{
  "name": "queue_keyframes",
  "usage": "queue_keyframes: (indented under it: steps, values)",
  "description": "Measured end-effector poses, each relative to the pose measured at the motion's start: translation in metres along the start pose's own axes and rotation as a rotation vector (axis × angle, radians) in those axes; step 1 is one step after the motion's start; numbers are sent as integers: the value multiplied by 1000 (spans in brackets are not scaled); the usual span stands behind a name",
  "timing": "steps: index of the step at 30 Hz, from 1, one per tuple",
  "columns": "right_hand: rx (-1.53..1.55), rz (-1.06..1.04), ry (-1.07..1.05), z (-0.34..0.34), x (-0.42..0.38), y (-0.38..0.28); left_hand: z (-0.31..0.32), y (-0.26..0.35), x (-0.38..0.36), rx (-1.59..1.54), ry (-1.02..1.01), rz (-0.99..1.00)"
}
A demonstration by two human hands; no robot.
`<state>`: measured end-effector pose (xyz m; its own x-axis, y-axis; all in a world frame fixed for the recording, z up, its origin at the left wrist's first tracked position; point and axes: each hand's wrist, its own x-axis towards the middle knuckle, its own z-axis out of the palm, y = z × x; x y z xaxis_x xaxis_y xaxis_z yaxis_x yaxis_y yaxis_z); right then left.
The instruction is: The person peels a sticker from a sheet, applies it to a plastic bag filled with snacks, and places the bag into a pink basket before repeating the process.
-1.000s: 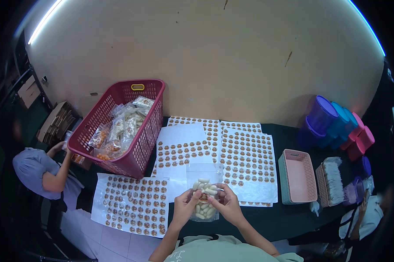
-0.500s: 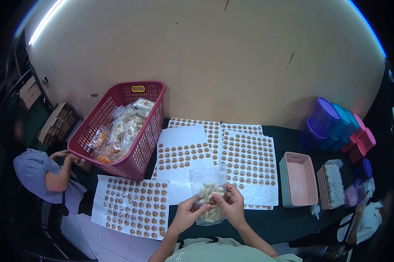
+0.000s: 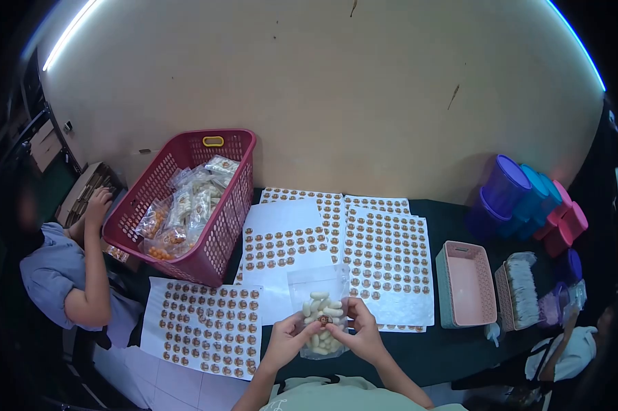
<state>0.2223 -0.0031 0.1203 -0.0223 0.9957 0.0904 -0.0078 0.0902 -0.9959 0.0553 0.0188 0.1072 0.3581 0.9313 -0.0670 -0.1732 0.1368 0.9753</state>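
A clear plastic pouch (image 3: 320, 282) of pale, finger-shaped snacks is held upright in front of me. My left hand (image 3: 288, 340) grips its left side, thumb lying across the front. On the right edge, my right hand (image 3: 362, 333) is closed, its thumb pressing by a small round brown sticker (image 3: 323, 320) on the pouch front. Both thumbs nearly meet at that sticker. Behind the pouch lie sticker sheets (image 3: 388, 267) with rows of matching brown round labels. Another sticker sheet (image 3: 203, 325) rests to the left of my left hand.
A maroon basket (image 3: 216, 246) holds several filled bags. Rightward stand a pink tray (image 3: 468, 288), a small basket of packets (image 3: 521, 291) and stacked colored tubs (image 3: 508, 181). One person (image 3: 76, 288) is at left beside cardboard pieces; another person (image 3: 569, 353) is at right.
My thumbs have come closer together over the sticker, and the pouch has shifted slightly left and down. The person at left has raised a hand from the basket rim towards the cardboard.
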Motion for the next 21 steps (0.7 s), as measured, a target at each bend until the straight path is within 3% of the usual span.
queue_keyframes:
  steps: [9,11,12,15,19,21]
  values:
    - [-22,14,88,2,1,14,10,7,-1,31,4,59]
    - [-65,-45,208,6,4,15,9,17,0,506,-152,-191]
    - [-66,-53,212,4,4,17,6,11,1,509,-155,-184]
    - [-60,48,181,0,3,26,-1,1,3,261,-199,-125]
    - [137,86,171,-1,6,31,-8,-7,5,222,-220,-119]
    - [216,82,135,-2,6,28,-2,-6,6,-7,-21,-7]
